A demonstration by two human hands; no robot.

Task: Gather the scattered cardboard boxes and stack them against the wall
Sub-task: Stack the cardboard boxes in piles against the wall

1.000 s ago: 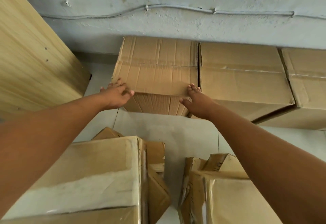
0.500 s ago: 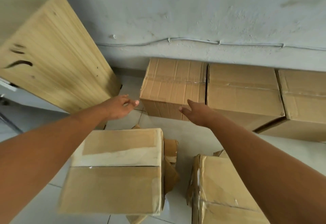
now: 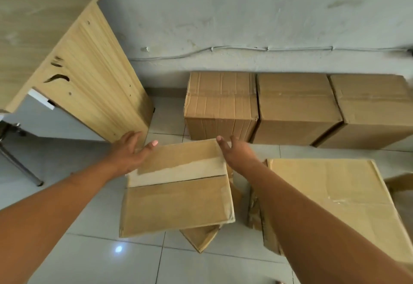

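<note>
At floor centre, both hands have pulled back from the wall row: left hand point(image 3: 130, 153) and right hand point(image 3: 235, 153) now flank the taped cardboard box point(image 3: 178, 188), fingers straight, grasping nothing. Three corrugated boxes point(image 3: 295, 105) line the wall point(image 3: 245, 15); wooden desk point(image 3: 73, 60) left, crumpled box point(image 3: 330, 194) right.

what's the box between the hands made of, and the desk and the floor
Box: brown corrugated cardboard, matte, creased, with a pale tape strip across its flaps. Desk: looks like light wood-grain laminate board, smooth, with screw holes and chipped patches; solid wood cannot be ruled out. Floor: pale glossy tiles, likely ceramic, shown by grout lines and a reflected light spot.
</note>
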